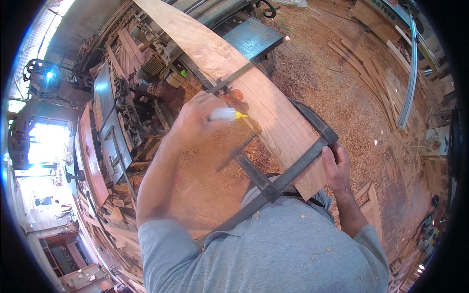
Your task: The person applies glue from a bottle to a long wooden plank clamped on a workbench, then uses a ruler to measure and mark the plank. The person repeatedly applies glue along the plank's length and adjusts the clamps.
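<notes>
My left hand [199, 118] is closed round a white squeeze bottle [223, 114] with a yellow nozzle. The nozzle tip is at the left edge of a long, pale wooden board [273, 107], beside a reddish-brown, uneven patch [237, 100]. A dark metal bar clamp [298, 171] crosses the board's near end, its screw handle [236, 152] sticking out on the left. My right hand [337, 168] is curled at the clamp's right corner, thumb by the board's edge; its fingertips are partly hidden. Farther up, another metal clamp bar [237, 77] lies across the board.
A machine with a shiny blue-grey table [254, 36] stands beyond the board. Wood shavings [312, 63] cover the floor. Long wood strips [364, 68] and metal bars [409, 83] lie on the right. Machinery [110, 117] and stacked timber [129, 46] crowd the left.
</notes>
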`<state>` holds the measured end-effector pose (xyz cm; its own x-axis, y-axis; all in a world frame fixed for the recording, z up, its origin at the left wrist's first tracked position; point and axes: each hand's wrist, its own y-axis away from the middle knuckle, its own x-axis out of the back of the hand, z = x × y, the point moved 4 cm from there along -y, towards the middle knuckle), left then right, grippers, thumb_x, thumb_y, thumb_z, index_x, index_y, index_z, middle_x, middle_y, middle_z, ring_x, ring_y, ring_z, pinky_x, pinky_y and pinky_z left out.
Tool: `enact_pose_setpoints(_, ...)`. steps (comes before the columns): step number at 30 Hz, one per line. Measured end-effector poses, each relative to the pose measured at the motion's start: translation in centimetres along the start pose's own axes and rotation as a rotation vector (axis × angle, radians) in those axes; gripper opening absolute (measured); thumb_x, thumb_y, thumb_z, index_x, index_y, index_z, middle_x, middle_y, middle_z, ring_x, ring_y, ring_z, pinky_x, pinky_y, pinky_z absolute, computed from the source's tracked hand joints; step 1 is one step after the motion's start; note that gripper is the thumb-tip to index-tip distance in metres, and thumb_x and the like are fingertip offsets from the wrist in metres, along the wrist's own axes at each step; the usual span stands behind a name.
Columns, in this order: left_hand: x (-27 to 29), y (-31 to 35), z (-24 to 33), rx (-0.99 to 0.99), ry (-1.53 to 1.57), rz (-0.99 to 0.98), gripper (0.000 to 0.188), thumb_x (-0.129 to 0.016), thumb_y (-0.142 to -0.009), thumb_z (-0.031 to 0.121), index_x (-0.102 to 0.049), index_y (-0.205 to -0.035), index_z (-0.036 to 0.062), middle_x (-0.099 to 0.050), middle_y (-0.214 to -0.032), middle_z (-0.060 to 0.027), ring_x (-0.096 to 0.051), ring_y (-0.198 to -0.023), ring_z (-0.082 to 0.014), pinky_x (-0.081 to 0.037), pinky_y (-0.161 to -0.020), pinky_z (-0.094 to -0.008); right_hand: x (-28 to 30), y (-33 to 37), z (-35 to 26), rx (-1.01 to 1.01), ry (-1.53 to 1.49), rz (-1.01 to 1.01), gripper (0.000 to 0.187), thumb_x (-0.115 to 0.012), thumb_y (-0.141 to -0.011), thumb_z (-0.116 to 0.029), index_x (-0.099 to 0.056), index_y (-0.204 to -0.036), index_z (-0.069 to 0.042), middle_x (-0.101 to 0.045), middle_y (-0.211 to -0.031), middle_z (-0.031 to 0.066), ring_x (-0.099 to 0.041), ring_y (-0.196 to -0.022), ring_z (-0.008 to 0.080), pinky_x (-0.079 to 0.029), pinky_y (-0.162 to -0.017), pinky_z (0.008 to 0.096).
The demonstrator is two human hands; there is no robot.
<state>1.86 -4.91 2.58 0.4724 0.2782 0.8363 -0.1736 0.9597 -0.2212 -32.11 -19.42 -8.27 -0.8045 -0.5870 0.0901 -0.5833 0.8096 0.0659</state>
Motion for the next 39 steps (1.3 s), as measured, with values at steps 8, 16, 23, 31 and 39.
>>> enact_pose_setpoints(8, -0.4, -0.8, 0.0, -0.115, 0.070, -0.104, 0.039, -0.088, -0.067, 0.017, -0.071, -0.102, 0.0087, -0.069, -0.094, -0.0040, -0.062, -0.092, -0.0259, -0.050, -0.083, -0.0374, 0.6, 0.2, 0.8, -0.071, -0.013, -0.020, 0.022, -0.063, -0.101, -0.021, -0.057, -0.096, 0.000, -0.060, -0.093, 0.0014, -0.051, -0.087, 0.0079, -0.045, -0.075, 0.0267)
enact_pose_setpoints(16, -1.5, -3.2, 0.6, -0.228, 0.020, -0.293, 0.040, -0.086, -0.068, 0.021, -0.071, -0.105, 0.0131, -0.068, -0.105, -0.0045, -0.059, -0.108, -0.0279, -0.044, -0.097, -0.0415, -0.1, 0.1, -0.2, 0.002, 0.015, 0.019, 0.022, -0.060, -0.103, -0.021, -0.060, -0.108, 0.001, -0.060, -0.096, -0.0011, -0.049, -0.085, 0.0050, -0.042, -0.073, 0.0234)
enact_pose_setpoints(23, -1.8, -3.9, 1.3, -0.218, 0.012, -0.380, 0.041, -0.086, -0.068, 0.021, -0.070, -0.106, 0.0146, -0.066, -0.112, -0.0053, -0.056, -0.115, -0.0279, -0.042, -0.101, -0.0437, 0.0, 0.2, -0.2, -0.023, 0.017, 0.015, 0.022, -0.060, -0.103, -0.020, -0.060, -0.111, 0.001, -0.060, -0.095, -0.0016, -0.049, -0.083, 0.0050, -0.041, -0.071, 0.0233)
enact_pose_setpoints(31, -1.3, -4.0, 1.3, -0.235, -0.001, -0.391, 0.041, -0.086, -0.068, 0.023, -0.070, -0.105, 0.0140, -0.065, -0.110, -0.0048, -0.056, -0.113, -0.0274, -0.041, -0.103, -0.0426, 0.4, 0.3, 0.5, -0.041, 0.053, 0.008, 0.020, -0.059, -0.103, -0.018, -0.060, -0.109, 0.001, -0.057, -0.091, -0.0030, -0.046, -0.080, 0.0042, -0.040, -0.068, 0.0226)
enact_pose_setpoints(39, -1.1, -3.6, 0.7, -0.233, -0.041, -0.335, 0.041, -0.086, -0.067, 0.022, -0.070, -0.104, 0.0136, -0.066, -0.109, -0.0043, -0.057, -0.111, -0.0279, -0.042, -0.102, -0.0432, 0.2, 0.2, -0.2, -0.005, 0.065, 0.013, 0.020, -0.059, -0.103, -0.018, -0.060, -0.109, 0.001, -0.059, -0.094, -0.0012, -0.048, -0.084, 0.0050, -0.042, -0.073, 0.0234)
